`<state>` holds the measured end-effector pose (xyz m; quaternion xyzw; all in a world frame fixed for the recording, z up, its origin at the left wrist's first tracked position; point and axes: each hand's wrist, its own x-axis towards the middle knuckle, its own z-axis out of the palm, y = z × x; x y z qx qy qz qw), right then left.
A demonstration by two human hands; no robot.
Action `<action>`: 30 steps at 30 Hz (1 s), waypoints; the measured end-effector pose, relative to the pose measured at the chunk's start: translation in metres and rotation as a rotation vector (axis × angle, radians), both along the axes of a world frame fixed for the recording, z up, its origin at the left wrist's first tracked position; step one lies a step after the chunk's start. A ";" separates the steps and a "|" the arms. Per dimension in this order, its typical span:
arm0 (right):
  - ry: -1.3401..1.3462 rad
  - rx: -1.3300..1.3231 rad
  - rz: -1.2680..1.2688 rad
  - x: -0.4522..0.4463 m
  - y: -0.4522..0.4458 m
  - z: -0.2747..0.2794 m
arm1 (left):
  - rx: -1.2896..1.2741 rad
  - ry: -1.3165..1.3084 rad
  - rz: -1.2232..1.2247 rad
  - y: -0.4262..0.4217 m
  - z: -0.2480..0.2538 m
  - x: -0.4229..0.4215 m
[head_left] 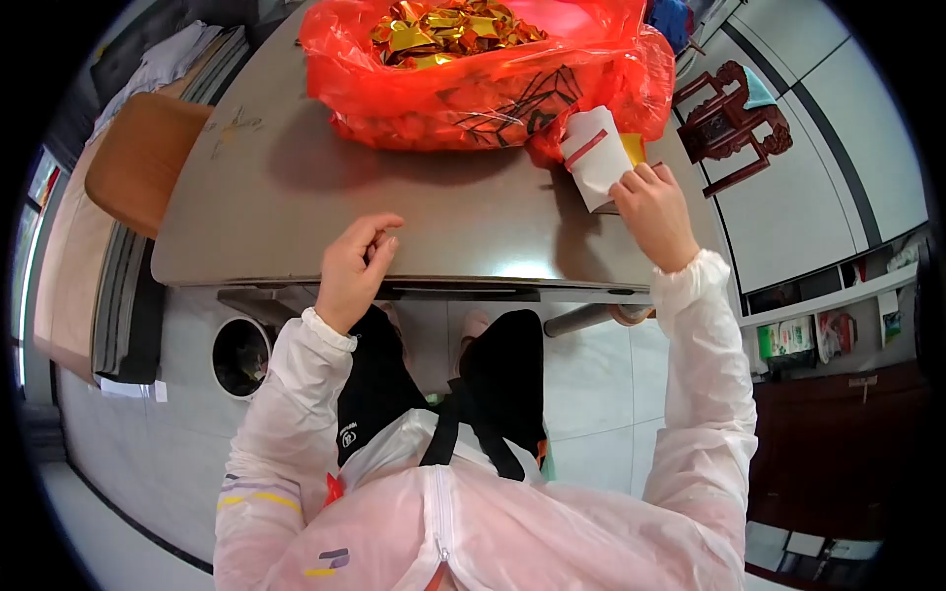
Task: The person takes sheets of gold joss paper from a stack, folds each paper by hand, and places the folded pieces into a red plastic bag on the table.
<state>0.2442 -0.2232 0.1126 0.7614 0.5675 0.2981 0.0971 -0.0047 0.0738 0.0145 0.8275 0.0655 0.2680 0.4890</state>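
Note:
My right hand [655, 212] is closed at the lower right side of a white paper piece [593, 158] with a red stripe, which stands on the table's right part. A bit of yellow [633, 148] shows just behind it. Against the paper's upper left lies a red plastic bag [424, 103], open at the top, with shiny gold foil pieces [443, 34] inside. Over the table's front edge, my left hand [357, 268] has its fingers bent and apart, holding nothing.
The brown table [276, 197] has a rounded left edge. An orange-brown chair [148, 163] is at its left, a carved wooden chair [729, 128] at its right. A bin [241, 357] stands on the floor at lower left. Shelves [818, 305] are at far right.

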 end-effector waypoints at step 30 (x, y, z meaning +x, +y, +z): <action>1.078 0.494 0.182 -0.102 0.128 -0.086 | 0.345 0.036 0.136 -0.017 0.015 -0.002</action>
